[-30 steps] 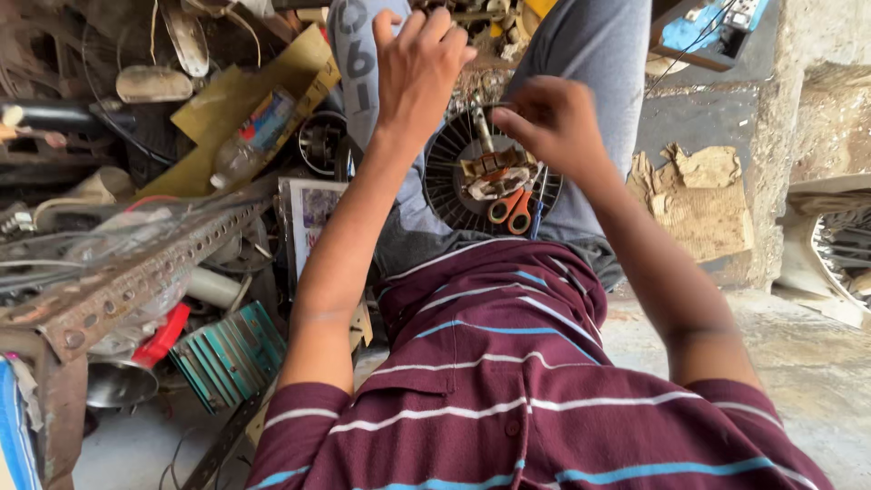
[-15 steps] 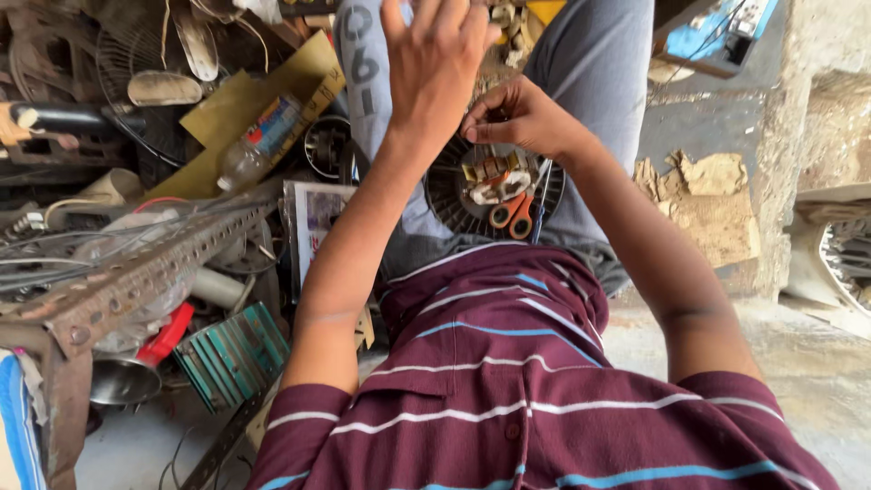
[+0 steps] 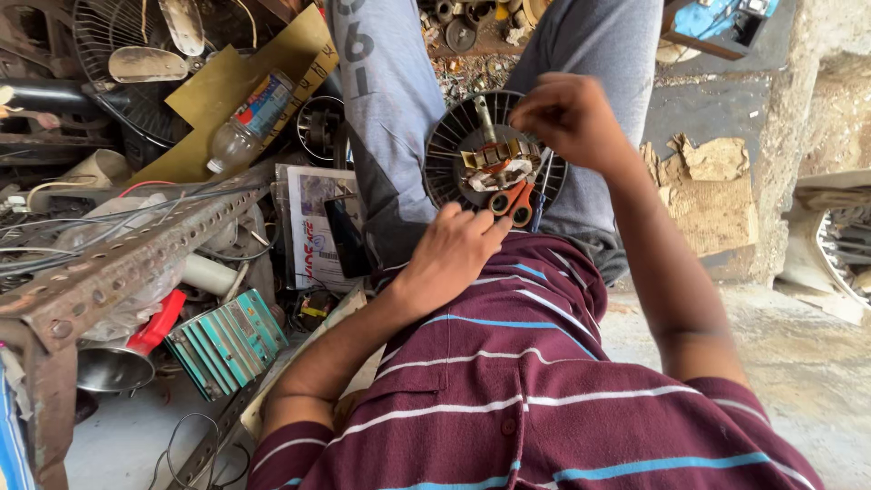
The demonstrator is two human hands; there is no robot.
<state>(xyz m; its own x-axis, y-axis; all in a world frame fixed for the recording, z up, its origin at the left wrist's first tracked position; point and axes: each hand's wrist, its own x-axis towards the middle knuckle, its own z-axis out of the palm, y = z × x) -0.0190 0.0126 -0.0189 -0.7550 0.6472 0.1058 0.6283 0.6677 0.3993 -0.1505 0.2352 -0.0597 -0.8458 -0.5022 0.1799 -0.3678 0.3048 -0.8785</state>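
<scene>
Fan motor [image 3: 494, 163] sits in the person's lap, rear grille still on it and the windings exposed (so only partly stripped). Right hand [image 3: 567, 118] pinches something small at the coil, too tiny to identify. Left hand [image 3: 454, 254], fingers loosely curled, touches the orange-handled scissors [image 3: 513, 200] at its near edge.

The right hand [image 3: 567, 118] is covering part of the fan motor [image 3: 494, 163], so its grip is not showing. The scissors' [image 3: 513, 200] blades are hiding.
</scene>
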